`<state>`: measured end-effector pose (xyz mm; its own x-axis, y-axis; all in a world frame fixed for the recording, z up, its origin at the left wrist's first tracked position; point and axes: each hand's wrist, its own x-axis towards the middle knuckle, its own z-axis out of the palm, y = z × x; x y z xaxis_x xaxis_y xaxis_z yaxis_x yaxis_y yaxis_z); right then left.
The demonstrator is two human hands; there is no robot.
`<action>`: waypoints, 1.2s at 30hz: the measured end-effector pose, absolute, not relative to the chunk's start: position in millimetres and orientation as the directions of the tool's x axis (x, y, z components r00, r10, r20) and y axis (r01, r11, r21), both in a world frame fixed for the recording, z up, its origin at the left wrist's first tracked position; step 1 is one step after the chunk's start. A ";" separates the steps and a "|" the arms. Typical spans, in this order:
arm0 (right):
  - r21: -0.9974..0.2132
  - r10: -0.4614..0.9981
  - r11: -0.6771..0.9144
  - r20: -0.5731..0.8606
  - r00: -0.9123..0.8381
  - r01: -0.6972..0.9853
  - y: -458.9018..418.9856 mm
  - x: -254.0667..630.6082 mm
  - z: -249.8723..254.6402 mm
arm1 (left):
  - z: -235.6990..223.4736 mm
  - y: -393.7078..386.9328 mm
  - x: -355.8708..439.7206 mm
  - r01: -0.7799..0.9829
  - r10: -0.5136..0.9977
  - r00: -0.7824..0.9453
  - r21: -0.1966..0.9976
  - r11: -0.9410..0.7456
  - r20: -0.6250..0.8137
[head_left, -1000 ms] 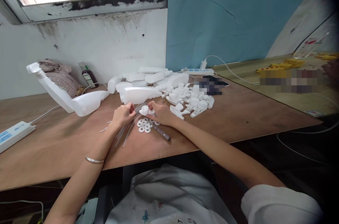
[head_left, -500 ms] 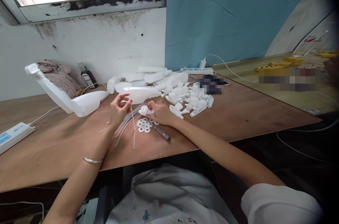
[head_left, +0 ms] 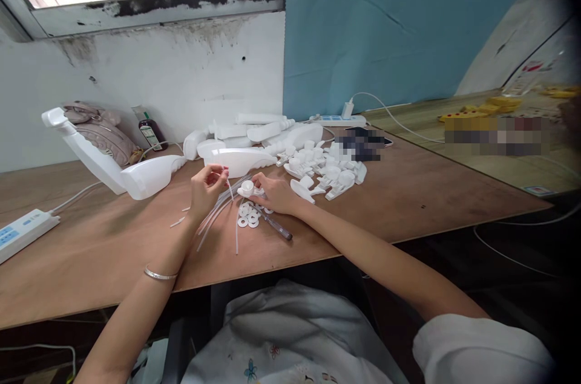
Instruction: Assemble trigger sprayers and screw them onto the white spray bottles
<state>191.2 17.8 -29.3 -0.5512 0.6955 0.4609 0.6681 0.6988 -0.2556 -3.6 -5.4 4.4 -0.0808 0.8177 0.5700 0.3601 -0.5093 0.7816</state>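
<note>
My left hand [head_left: 207,187] pinches a thin translucent plastic tube [head_left: 230,188] between thumb and fingertips, its free end slanting down. My right hand [head_left: 275,192] grips a white plastic spray head [head_left: 246,188] low over the table, its round collar facing up. Below the spray head lie several white ring washers [head_left: 247,214]. A screwdriver with a clear handle [head_left: 278,228] rests beside them, close under my right wrist. A bundle of loose tubes [head_left: 210,214] fans out on the wood between my hands.
A pile of white spray heads [head_left: 324,169] sits right of my right hand. White plastic bottles [head_left: 240,160] lie behind, with more bottles [head_left: 145,178] at left. A pink bag [head_left: 102,133], a dark bottle [head_left: 152,132] and a power strip [head_left: 27,231] stand around the table.
The tube in my left hand has swung, its lower end now nearer the spray head. My left fingers have dropped slightly and closed together. The right hand has stayed in place.
</note>
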 end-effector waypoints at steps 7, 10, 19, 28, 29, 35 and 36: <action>-0.245 0.692 0.698 0.471 -0.547 0.673 19.2 191.0 -31.1 | -7.1 3.5 -7.6 0.550 0.935 0.178 0.757 -0.353 0.307; -0.246 0.704 0.685 0.463 -0.538 0.685 19.2 190.7 -31.7 | -12.2 5.5 -9.3 0.622 0.941 0.274 0.711 -0.329 0.197; -0.235 0.692 0.698 0.464 -0.553 0.677 18.3 191.3 -30.2 | -17.7 8.4 -13.7 0.514 0.904 0.412 0.791 -0.332 0.112; -0.244 0.696 0.696 0.460 -0.551 0.675 19.0 191.4 -29.8 | -11.6 4.3 -11.9 0.571 0.900 0.408 0.725 -0.385 0.156; -0.243 0.694 0.698 0.461 -0.553 0.674 19.1 191.7 -29.6 | -11.6 4.1 -11.4 0.576 0.900 0.405 0.719 -0.388 0.161; -0.247 0.695 0.698 0.456 -0.555 0.672 16.2 190.9 -29.9 | -13.0 4.2 -11.6 0.592 0.896 0.409 0.697 -0.404 0.172; -0.249 0.697 0.696 0.456 -0.553 0.673 16.5 190.4 -31.0 | -13.2 4.3 -11.8 0.596 0.896 0.409 0.693 -0.405 0.172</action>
<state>190.4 16.5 -31.0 -0.5530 0.6974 0.4559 0.6731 0.6964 -0.2489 -11.8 4.3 -13.2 0.4085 0.8963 0.1724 0.5959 -0.4050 0.6935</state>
